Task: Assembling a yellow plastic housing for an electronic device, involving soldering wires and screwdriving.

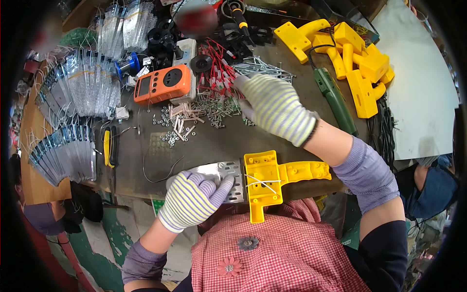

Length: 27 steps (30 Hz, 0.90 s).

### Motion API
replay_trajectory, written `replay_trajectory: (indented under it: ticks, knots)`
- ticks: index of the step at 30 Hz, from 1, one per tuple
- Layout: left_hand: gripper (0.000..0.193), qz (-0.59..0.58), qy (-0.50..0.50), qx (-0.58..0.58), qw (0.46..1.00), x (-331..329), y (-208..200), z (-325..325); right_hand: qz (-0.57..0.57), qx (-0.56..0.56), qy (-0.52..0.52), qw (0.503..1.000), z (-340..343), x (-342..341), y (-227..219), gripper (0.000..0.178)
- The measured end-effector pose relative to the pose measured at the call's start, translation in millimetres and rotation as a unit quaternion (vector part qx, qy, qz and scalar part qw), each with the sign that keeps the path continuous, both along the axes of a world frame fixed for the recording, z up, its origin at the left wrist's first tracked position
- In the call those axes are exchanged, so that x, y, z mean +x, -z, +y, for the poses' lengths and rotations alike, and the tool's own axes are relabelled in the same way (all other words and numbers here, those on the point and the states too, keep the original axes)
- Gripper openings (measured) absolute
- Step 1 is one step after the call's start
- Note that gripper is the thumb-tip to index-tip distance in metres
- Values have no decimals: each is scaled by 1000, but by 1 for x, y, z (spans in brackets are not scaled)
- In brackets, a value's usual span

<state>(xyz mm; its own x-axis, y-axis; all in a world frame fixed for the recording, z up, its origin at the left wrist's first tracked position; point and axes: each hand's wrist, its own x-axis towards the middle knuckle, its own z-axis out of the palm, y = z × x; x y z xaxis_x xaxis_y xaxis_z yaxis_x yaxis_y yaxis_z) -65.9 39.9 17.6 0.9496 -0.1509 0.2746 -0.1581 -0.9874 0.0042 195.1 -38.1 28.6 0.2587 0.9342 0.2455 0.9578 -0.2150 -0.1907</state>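
Note:
My left hand [190,200], in a striped glove, grips a slotted metal plate [235,181], its thumb lying along the top. Against the plate's right end lies an open yellow plastic housing half [263,160] with a handle pointing right. Two white wires [260,182] cross inside its box part. My right hand [278,106], gloved alike, reaches over the parts pile with thumb and fingers apart. Its fingertips are at red-wired parts [214,65], beside long screws [265,68] and a heap of small screws [219,111]. Whether the fingertips touch anything is hard to see.
An orange multimeter [163,84] stands behind small nuts [170,138]. Stacked flat heating-element-like strips [65,153] and yellow-black pliers [110,146] lie at left. Yellow housings [362,92] are piled at far right, near a green corded tool [334,101]. A soldering iron [239,18] is at the back.

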Motion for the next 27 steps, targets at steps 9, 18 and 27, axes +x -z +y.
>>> replay_trajectory:
  ticks: [9,18,27]
  knots:
    - [21,-161,-24,-88,983,86,-24,57,-12,-59,31,998,15,-2,6,16]
    - [14,9,-35,153,988,190,-4,101,259,-58,82,961,-71,-11,-41,54]
    - [21,-292,-58,-89,950,139,-43,46,207,71,-59,974,-89,-44,3,40]
